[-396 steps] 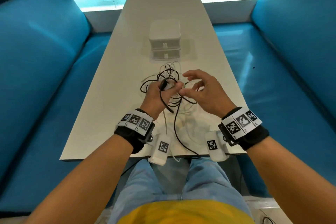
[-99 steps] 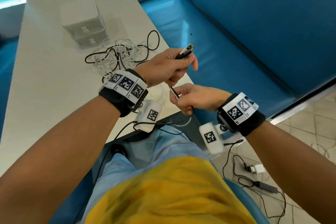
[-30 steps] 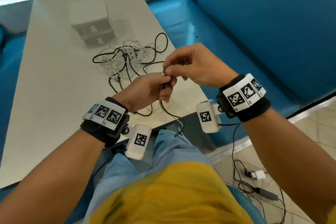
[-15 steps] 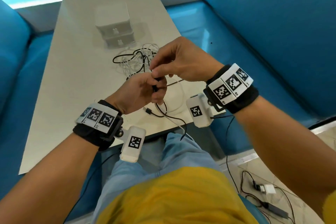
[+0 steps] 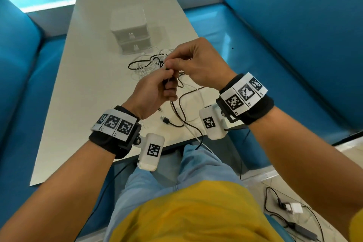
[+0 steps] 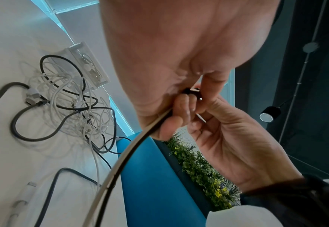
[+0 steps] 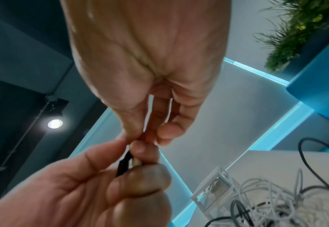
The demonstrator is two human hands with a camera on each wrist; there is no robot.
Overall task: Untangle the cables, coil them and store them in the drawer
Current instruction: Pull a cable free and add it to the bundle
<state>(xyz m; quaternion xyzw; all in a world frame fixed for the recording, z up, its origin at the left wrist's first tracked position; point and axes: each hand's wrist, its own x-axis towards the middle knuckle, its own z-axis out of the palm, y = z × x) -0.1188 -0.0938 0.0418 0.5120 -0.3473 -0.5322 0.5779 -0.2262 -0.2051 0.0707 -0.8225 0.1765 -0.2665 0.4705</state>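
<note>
Above the table's near right part, my left hand (image 5: 165, 84) grips a black cable (image 5: 182, 116) near its plug (image 7: 123, 163). My right hand (image 5: 172, 63) pinches that same plug end from above, fingertips against my left thumb. The cable hangs from my left fist (image 6: 169, 122) down to the table, and its other plug (image 5: 166, 120) lies near the front edge. A tangle of white and black cables (image 5: 151, 64) lies behind my hands. The small white two-drawer box (image 5: 128, 31) stands beyond the tangle with both drawers shut.
The white table (image 5: 82, 84) runs away from me between blue benches (image 5: 275, 65). One cable hangs over the front edge towards my lap. A charger and cables (image 5: 290, 208) lie on the floor at the right.
My head has turned back towards the table. Both hands stay joined on the black cable's plug end and have shifted slightly farther over the table.
</note>
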